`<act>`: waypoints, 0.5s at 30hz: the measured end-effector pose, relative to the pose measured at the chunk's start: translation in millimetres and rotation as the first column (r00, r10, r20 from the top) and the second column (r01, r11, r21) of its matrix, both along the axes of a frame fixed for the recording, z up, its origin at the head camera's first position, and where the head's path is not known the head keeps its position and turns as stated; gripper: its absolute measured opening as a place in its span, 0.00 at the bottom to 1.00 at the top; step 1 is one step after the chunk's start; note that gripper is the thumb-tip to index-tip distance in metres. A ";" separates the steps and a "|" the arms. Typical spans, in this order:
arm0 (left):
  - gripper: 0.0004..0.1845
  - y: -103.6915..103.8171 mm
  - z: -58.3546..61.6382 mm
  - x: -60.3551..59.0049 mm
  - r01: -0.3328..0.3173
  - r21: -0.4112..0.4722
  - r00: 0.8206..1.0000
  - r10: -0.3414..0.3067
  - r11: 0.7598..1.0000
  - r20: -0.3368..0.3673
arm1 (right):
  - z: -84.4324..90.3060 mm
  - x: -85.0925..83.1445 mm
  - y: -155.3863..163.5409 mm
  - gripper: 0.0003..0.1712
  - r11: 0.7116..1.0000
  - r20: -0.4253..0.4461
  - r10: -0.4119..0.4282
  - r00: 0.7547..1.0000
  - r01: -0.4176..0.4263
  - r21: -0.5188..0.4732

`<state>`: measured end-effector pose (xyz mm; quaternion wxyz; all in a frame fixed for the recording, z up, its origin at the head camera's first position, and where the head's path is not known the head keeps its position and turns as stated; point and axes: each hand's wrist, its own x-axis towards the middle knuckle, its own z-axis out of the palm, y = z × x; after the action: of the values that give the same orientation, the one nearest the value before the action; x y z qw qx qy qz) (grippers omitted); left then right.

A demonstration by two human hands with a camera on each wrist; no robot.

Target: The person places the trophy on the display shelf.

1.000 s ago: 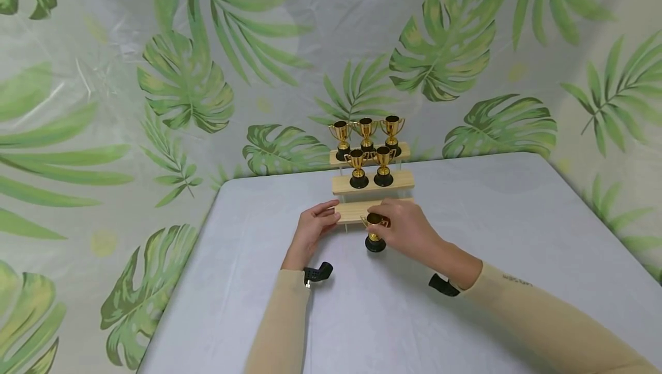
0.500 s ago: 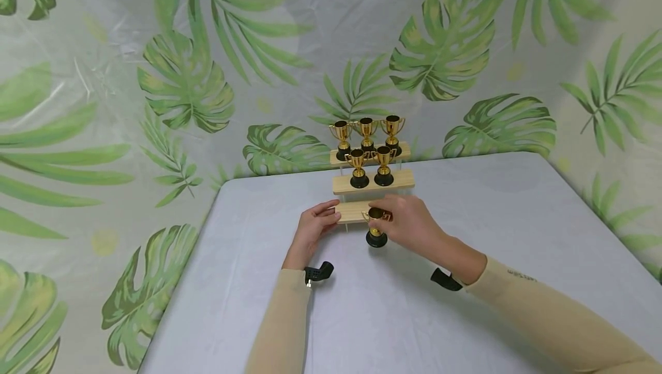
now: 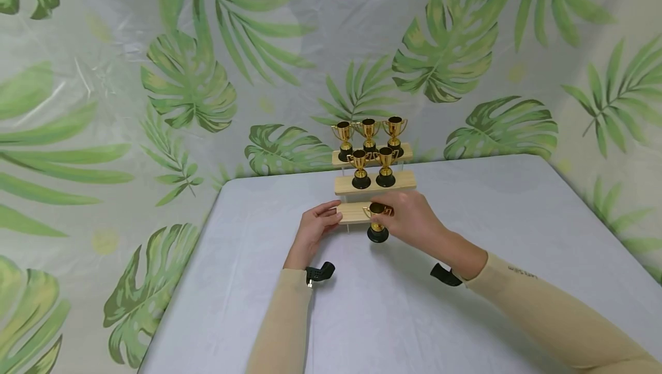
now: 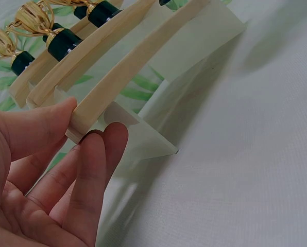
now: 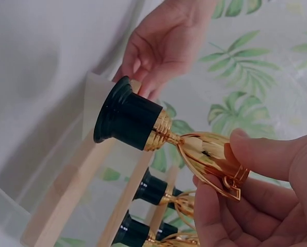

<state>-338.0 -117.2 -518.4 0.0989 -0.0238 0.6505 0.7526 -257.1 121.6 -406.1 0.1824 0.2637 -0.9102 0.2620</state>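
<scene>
**Trophy held just off the lowest step of the stand**

Trophy [image 3: 377, 222] in gold with a black round base: your right hand [image 3: 414, 226] grips it by the cup, thumb on one side and fingers [image 5: 215, 206] curled round the other, with a handle of the cup between them. In the head view it stands upright at the front edge of the lowest shelf [image 3: 354, 211], its base low against the grey tablecloth [image 3: 517, 230]; whether the base touches the cloth you cannot tell. From your right wrist the base shows clear of the plank, just beside it.

Your left hand [image 3: 314, 230] rests at the left end of that same lowest shelf. The left wrist view shows your thumb on top of the plank's end and your fingers [image 4: 99, 159] curled loosely under it, against the clear plastic side panel [image 4: 143, 136], so the hand lightly pinches the shelf end.

The stand [image 3: 373, 181] is a three-step riser of pale wooden planks. Two trophies [image 3: 372, 166] stand on the middle step and three more trophies [image 3: 368, 132] line the top step, all upright. Behind the table hangs a backdrop [image 3: 181, 75] printed with green leaves.
</scene>
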 end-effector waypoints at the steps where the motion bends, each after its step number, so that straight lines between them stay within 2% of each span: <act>1: 0.21 -0.2 0.4 0.2 -0.002 0.000 1.000 0.002 1.000 0.002 | 0.2 -0.9 -0.4 0.16 1.000 0.002 -0.001 1.000 0.001 0.003; 9: 0.21 -0.7 -0.8 -0.6 0.008 0.003 1.000 -0.008 1.000 0.007 | 0.9 -5.5 -3.1 0.14 1.000 0.039 -0.010 0.999 0.010 -0.004; 15: 0.21 -1.1 0.4 0.4 0.012 0.004 1.000 -0.012 1.000 -0.005 | 1.3 -10.7 -3.2 0.17 1.000 0.054 -0.019 0.998 0.020 -0.010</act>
<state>-337.6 -118.2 -518.0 0.1020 -0.0179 0.6494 0.7534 -267.8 118.4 -404.9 0.1617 0.2467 -0.9159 0.2721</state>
